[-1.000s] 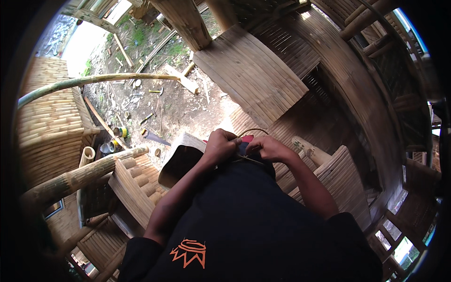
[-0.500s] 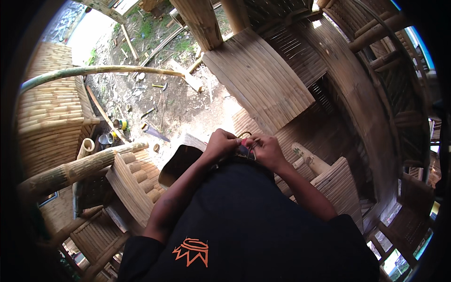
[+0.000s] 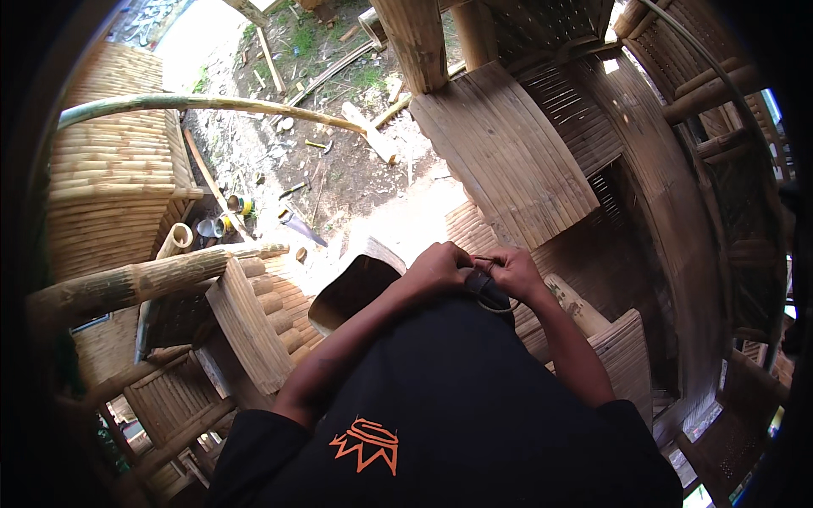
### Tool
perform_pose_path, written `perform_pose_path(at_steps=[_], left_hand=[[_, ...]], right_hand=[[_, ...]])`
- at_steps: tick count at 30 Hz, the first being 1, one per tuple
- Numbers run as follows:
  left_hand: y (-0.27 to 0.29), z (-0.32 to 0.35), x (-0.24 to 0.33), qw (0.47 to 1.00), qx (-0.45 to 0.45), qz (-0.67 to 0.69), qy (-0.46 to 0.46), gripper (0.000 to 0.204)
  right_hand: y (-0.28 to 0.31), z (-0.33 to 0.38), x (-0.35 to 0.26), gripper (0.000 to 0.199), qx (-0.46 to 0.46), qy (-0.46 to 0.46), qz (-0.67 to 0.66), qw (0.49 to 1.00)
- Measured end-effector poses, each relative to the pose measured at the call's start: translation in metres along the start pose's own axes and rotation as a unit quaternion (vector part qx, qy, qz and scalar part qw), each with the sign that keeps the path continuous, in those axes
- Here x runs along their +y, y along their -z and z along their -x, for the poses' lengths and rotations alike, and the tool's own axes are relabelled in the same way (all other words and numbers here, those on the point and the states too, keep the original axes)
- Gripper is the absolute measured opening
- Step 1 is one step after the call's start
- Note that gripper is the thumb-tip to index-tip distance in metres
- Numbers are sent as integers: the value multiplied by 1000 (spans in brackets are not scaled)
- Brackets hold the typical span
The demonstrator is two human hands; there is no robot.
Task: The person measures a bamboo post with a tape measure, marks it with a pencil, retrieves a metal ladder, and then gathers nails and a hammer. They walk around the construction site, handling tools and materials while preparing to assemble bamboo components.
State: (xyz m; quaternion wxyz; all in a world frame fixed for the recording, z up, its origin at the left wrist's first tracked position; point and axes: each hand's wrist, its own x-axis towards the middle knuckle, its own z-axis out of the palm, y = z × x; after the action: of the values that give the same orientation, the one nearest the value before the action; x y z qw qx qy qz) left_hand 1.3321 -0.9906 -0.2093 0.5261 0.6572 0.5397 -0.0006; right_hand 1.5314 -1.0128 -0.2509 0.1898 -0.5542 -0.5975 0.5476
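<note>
A small dark object [image 3: 489, 289], rounded and partly hidden, sits between the two hands just in front of the person's chest, near the middle of the view; what it is cannot be told; a thin cord or wire [image 3: 484, 258] runs between the fingertips just above it. The left hand [image 3: 436, 268] is curled into a loose fist, knuckles up, its fingers closed against the left side of the dark object; the right hand [image 3: 514, 273] is curled too, fingertips pinching at the cord and touching the left hand; the two hands are pressed close together. Both forearms come up from the lower edge across a black shirt [image 3: 457, 415] with an orange emblem [image 3: 366, 442]. Just left of the left forearm lies a dark curved slab [image 3: 347, 292]; farther left stands a bamboo stool or small bench [image 3: 254, 326] of split canes, and beyond it a thick bamboo pole [image 3: 144, 284] lying crosswise. Far off, bare ground [image 3: 339, 169] is strewn with offcuts; a few small tins [image 3: 224, 216] stand near the pole's end. To the right and far side, woven bamboo wall panels [image 3: 500, 152] curve around.
</note>
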Motion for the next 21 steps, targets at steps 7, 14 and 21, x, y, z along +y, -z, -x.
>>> perform_pose_path(at_steps=[7, 14, 21], left_hand=[[-5, 1, -5, 994, 20, -82, -72, 20], [-16, -3, -4, 991, 61, -62, -97, 18], [-17, 6, -7, 996, 83, 13, -25, 15]], right_hand=[[2, 5, -16, 10, 68, 72, -12, 995], [5, 13, -6, 12, 96, -38, -167, 981], [16, 48, -15, 33, 47, 42, -85, 994]])
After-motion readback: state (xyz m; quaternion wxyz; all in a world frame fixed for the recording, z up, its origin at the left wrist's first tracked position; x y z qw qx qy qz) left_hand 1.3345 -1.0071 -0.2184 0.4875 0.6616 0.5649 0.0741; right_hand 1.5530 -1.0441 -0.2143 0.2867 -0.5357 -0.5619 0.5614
